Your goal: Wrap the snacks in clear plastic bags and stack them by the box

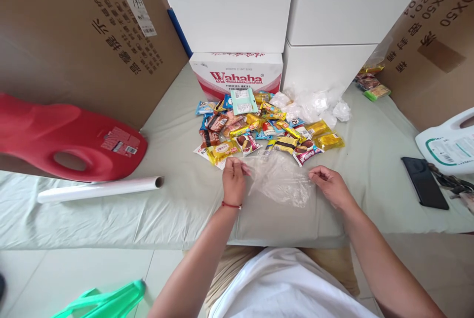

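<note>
A clear plastic bag (280, 178) lies spread on the pale sheet in front of me. My left hand (234, 179) pinches its left edge with closed fingers. My right hand (329, 183) pinches the right edge, fingers curled. Just beyond the bag lies a heap of small wrapped snacks (266, 130) in yellow, red and blue packets, with a pale green packet (243, 101) on top at the back.
A Wahaha carton (237, 75) and white boxes stand behind the heap. Crumpled clear bags (314, 103) lie at back right. A red jug (70, 135) and a white roll (99, 189) lie left. A black phone (424, 182) and a white jug (448, 142) lie right.
</note>
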{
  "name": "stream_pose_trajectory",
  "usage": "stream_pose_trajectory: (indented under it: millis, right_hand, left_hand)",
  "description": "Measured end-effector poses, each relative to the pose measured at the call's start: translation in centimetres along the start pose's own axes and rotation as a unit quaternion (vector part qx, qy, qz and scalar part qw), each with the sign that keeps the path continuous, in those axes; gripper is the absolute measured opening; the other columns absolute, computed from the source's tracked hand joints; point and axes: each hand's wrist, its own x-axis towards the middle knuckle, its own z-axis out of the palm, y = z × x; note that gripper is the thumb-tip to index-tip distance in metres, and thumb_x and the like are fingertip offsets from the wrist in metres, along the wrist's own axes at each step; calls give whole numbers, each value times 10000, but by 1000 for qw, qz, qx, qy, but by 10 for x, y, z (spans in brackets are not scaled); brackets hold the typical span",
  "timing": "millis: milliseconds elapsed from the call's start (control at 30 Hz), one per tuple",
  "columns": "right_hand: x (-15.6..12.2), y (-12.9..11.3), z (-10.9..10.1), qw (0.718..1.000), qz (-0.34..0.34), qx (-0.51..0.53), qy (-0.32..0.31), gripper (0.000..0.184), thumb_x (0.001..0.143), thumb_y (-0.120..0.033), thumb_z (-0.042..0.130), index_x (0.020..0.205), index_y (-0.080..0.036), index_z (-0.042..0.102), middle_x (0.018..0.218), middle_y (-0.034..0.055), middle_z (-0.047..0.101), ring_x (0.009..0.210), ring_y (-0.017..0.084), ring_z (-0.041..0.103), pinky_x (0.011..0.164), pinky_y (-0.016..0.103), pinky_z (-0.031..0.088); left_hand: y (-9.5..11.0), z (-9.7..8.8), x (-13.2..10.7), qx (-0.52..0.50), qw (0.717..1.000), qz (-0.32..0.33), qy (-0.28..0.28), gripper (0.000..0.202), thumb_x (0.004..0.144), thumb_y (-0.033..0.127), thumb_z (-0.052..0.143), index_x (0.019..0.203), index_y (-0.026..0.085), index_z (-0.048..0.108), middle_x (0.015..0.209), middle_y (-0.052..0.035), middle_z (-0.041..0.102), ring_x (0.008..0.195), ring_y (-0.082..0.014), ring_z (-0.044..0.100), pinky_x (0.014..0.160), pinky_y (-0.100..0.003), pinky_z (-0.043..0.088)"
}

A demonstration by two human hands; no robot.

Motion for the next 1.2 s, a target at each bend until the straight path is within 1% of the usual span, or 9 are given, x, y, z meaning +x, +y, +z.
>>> stream_pose_trajectory:
  millis: [267,333,467,600,733,833,1000,1100,1200]
  right_hand:
    - [-1,-13,-25,995,38,6,-91,476,747,-647,762,837,-189,669,715,-34,540,611,106,396,580,252,317]
    - [-2,-20,-35,981,20,-29,-189,454,785,-633,747,820,-185,686,747,-12,590,669,127,473,632,261,378]
    - [-1,-43,-57,891,12,-121,-438,436,847,-592,722,1021,-196,777,916,50,706,840,199,615,758,302,482]
    - [19,-57,-50,935,-51,-147,-319,499,872,-674,642,980,-208,783,953,58,735,886,218,649,801,317,512]
    - [48,-55,-7,954,-44,-112,-273,641,874,-794,511,899,-209,772,968,74,762,878,238,675,820,360,531]
    - [61,-58,29,952,-67,-163,-251,610,907,-767,494,791,-222,743,838,63,749,788,229,657,747,340,498]
    - [59,-70,68,898,-119,-302,-298,316,770,-478,805,657,-217,667,628,12,628,585,159,524,603,280,362]
    - [55,-71,79,878,-128,-291,-359,97,767,-245,745,707,-201,682,668,-7,624,608,138,519,602,260,351]
    - [57,-69,79,888,-142,-240,-365,63,803,-223,666,749,-193,680,811,8,654,706,139,566,651,250,407]
  left_hand:
    - [7,-32,19,40,995,-41,-79,377,945,581,555,826,231,482,655,62,416,508,-102,370,444,-213,358]
    - [8,-39,19,87,992,-4,-90,373,960,572,532,821,229,486,656,55,426,535,-113,399,480,-223,376]
    - [17,-46,4,198,970,103,-100,311,1018,507,443,903,231,530,655,47,475,573,-131,460,574,-245,403]
    - [33,-48,-21,289,899,301,-133,185,1043,324,406,941,233,530,711,28,569,554,-122,489,582,-244,396]
    - [48,-46,-36,275,816,476,-179,140,990,117,425,943,238,477,708,23,569,568,-129,491,578,-247,385]
    - [52,-45,-42,270,779,520,-223,191,945,50,428,986,229,476,638,47,481,536,-134,416,555,-266,342]
    - [47,-48,-51,278,751,538,-263,178,940,55,427,965,222,483,610,59,420,533,-138,339,547,-291,310]
    - [47,-53,-56,279,750,535,-270,176,941,54,418,950,216,487,610,54,421,538,-138,345,539,-292,316]
    - [51,-62,-65,267,744,548,-273,170,936,58,417,933,210,492,595,49,422,534,-140,352,524,-299,315]
